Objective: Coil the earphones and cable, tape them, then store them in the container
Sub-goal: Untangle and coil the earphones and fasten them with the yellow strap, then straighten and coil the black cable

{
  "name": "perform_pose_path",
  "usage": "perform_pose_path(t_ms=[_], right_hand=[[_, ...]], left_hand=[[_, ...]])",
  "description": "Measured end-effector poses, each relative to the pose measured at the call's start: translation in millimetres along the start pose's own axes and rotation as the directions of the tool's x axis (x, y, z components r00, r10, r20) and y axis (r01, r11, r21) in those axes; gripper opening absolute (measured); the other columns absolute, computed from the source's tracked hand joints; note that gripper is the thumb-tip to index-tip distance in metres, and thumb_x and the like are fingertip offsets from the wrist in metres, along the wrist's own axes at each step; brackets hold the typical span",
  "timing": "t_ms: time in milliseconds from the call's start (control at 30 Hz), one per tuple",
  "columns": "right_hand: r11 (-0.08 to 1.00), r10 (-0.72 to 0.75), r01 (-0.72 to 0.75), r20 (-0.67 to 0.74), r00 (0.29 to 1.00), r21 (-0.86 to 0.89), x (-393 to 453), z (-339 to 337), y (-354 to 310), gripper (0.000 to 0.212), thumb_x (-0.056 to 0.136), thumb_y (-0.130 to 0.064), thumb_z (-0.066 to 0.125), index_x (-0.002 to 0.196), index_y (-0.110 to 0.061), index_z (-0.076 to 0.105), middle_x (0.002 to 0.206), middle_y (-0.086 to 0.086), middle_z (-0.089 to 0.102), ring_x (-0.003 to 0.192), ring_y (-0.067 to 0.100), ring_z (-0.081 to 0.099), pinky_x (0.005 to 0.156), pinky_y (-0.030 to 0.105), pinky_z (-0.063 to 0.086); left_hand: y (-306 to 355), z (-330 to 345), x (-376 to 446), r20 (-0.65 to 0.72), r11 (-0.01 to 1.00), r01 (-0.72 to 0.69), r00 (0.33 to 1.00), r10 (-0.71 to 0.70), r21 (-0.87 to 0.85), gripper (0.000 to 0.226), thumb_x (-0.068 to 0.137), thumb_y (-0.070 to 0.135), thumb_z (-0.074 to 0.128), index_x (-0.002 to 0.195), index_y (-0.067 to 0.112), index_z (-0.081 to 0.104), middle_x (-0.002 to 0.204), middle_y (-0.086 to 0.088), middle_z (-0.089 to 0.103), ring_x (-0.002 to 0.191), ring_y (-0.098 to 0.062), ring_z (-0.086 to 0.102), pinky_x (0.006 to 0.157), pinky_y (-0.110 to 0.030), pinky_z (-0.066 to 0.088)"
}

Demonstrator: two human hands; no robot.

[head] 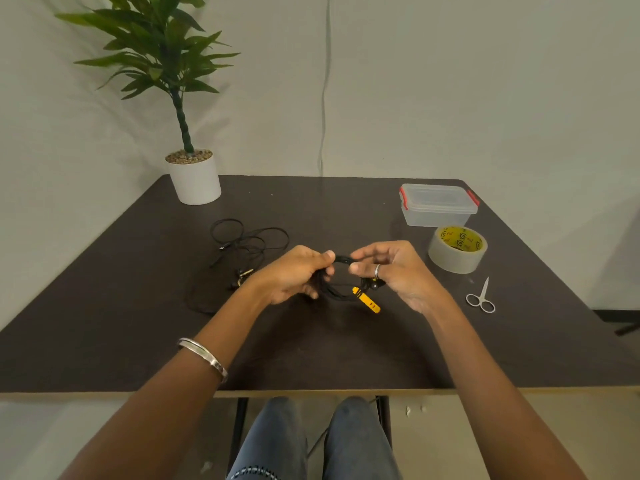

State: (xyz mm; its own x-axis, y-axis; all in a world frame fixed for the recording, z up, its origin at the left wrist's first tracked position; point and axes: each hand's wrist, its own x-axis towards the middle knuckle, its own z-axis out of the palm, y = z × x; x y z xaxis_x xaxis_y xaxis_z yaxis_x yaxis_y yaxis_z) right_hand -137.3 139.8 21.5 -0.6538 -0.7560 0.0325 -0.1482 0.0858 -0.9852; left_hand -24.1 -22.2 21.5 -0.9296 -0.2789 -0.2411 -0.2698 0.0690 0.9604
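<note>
Above the middle of the dark table (pixel 346 348), both hands hold a coil of black earphone cord (pixel 341 259) with a yellow inline piece (pixel 366 300) and black earbuds hanging below. My left hand (pixel 296 275) grips the coil's left side. My right hand (pixel 391 268) pinches its right side between thumb and fingers. A second black cable (pixel 247 240) lies loose and tangled on the table to the left. The clear container (pixel 437 206) with red clips stands shut at the back right. A tape roll (pixel 457 249) sits just in front of it.
Small scissors (pixel 480 296) lie to the right of my right hand. A potted plant in a white pot (pixel 195 180) stands at the table's back left corner. The table's front edge runs just above my knees.
</note>
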Motion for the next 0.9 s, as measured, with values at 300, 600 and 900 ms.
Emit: perform_pose_path(t_ms=[300,600,900], right_hand=[[0.886,-0.111,-0.018,-0.248,0.962,-0.463,19,-10,31,0.013,0.079,-0.019,0.078,0.091,-0.015,0.074,0.073,-0.005,0.069,0.066,0.002,0.061,0.061,0.011,0.043],[0.880,-0.222,0.057,-0.301,0.927,-0.472,15,-16,48,0.024,0.097,-0.023,0.053,0.102,-0.013,0.073,0.096,-0.001,0.074,0.096,0.011,0.066,0.083,0.018,0.047],[0.882,-0.361,0.134,-0.465,0.808,-0.451,12,-18,61,0.039,0.100,-0.036,0.036,0.101,-0.019,0.071,0.100,-0.002,0.070,0.102,0.017,0.061,0.089,0.038,0.049]], left_hand=[[-22,23,43,-0.258,0.772,-0.176,0.878,0.404,0.610,0.016,0.088,0.027,0.065,0.094,0.014,0.073,0.081,0.001,0.068,0.078,-0.010,0.062,0.066,-0.014,0.042],[-41,28,47,-0.371,0.771,-0.160,0.805,0.463,0.616,0.021,0.092,0.031,0.060,0.105,0.024,0.074,0.098,0.004,0.061,0.089,-0.011,0.058,0.076,-0.024,0.043],[-44,24,46,-0.523,0.845,-0.123,0.737,0.429,0.520,0.020,0.092,0.028,0.060,0.099,0.016,0.075,0.093,-0.004,0.061,0.079,-0.011,0.055,0.075,-0.021,0.040]])
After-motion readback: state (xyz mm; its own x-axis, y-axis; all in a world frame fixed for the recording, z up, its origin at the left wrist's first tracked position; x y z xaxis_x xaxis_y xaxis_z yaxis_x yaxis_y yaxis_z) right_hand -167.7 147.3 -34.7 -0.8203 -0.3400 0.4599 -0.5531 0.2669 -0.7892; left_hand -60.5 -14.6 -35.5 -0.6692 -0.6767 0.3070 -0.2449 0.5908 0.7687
